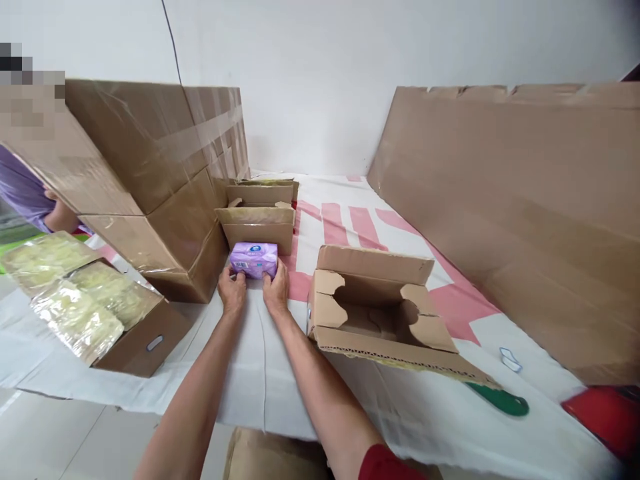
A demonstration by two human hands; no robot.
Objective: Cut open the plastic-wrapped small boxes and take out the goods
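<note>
A purple tissue pack with a blue label is on the cloth-covered table, between my two hands. My left hand grips its left end, the thumb on the near face. At the opposite end, my right hand holds it the same way. Just behind the pack stands an open cardboard box with raised flaps. To the right of my forearm lies a second open cardboard box, its flaps folded out and its visible inside bare.
Large taped cartons form a wall on the left, with an open box before them. A cardboard panel borders the right. A green-handled object and a red item lie front right. Another person's sleeve shows far left.
</note>
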